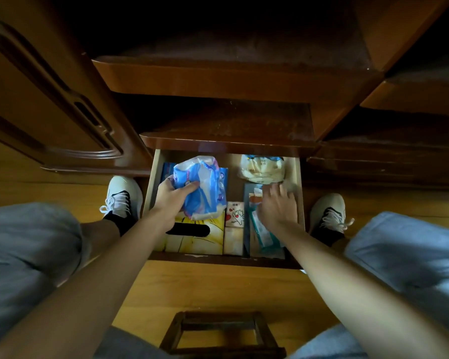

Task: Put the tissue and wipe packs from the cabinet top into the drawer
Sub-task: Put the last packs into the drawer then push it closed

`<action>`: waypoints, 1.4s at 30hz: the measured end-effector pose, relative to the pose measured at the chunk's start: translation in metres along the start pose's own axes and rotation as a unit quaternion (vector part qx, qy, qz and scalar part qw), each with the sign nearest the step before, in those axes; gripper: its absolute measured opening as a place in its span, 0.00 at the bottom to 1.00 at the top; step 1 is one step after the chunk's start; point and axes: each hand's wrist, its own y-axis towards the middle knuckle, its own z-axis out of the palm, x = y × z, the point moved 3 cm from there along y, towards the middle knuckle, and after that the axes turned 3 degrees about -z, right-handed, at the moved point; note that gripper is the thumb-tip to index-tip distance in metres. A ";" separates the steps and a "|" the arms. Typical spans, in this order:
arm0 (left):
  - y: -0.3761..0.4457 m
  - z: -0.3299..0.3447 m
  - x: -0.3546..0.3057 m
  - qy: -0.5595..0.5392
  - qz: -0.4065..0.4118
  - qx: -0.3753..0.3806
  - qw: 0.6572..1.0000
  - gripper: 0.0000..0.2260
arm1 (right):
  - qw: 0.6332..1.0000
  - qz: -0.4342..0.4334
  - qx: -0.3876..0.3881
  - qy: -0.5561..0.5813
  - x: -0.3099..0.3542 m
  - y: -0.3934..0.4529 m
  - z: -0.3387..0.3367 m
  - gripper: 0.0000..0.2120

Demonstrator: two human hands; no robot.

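Partly, hands point(175, 196) hide packs point(201, 187) in drawer point(300, 193).

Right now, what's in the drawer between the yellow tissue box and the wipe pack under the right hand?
Head view: two small tissue packs in a row, the far one printed with a cat, fill the gap between the yellow tissue box and the wipe pack.

— What do you see in the drawer point(151, 182)?
— It's pulled open. I see a blue and white pack point(202, 187), crumpled, tilted over the left side above a yellow tissue box point(195, 237) with a dark slot.
— And the rest?
— A cream-coloured soft pack point(261, 168) lies at the back right. A long pale wipe pack point(263, 234) lies flat along the right side, and two small packs point(234, 226) sit between it and the yellow box.
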 end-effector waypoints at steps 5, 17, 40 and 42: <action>-0.001 -0.005 0.001 -0.034 -0.003 -0.011 0.999 0.20 | 0.981 -0.047 0.147 0.116 0.012 -0.006 0.035 0.45; -0.003 0.000 0.004 -0.049 -0.016 0.001 0.999 0.20 | 0.991 -0.052 0.124 -0.005 0.009 -0.004 0.046 0.52; -0.036 0.039 -0.014 0.027 -0.021 0.173 0.984 0.26 | 0.664 0.101 0.063 0.738 0.025 -0.011 -0.064 0.13; -0.045 0.041 -0.012 0.045 -0.061 0.204 0.976 0.29 | 0.645 0.121 0.050 0.753 0.019 -0.012 -0.070 0.14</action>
